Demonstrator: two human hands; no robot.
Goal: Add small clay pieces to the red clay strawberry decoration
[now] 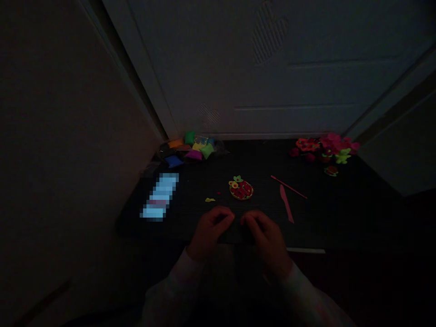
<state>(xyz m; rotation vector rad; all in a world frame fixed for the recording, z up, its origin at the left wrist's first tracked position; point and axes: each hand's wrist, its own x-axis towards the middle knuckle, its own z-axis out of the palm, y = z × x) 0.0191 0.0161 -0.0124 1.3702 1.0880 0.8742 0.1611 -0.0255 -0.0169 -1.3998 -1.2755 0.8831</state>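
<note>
My left hand (214, 228) and my right hand (265, 236) hover at the front edge of the dark table, fingertips a short gap apart. Each is closed in a pinch; whatever may sit between the fingers is too small and dark to make out. Just beyond them lies a small round basket-like clay piece (241, 190), filled with red bits and topped by yellow and green flower shapes. Left of it are a yellow scrap of clay (210, 200) and a tiny red bit (219, 193). A pink plastic knife (286, 204) and a thin pink stick tool (289, 186) rest to the right.
Several coloured clay packets (194, 155) are heaped at the back left. A lit, pixelated screen (160, 197) lies at the left edge. Pink and red flower-like clay pieces (335, 143) and a yellow-green figure (343, 156) stand back right, near a small round piece (331, 170).
</note>
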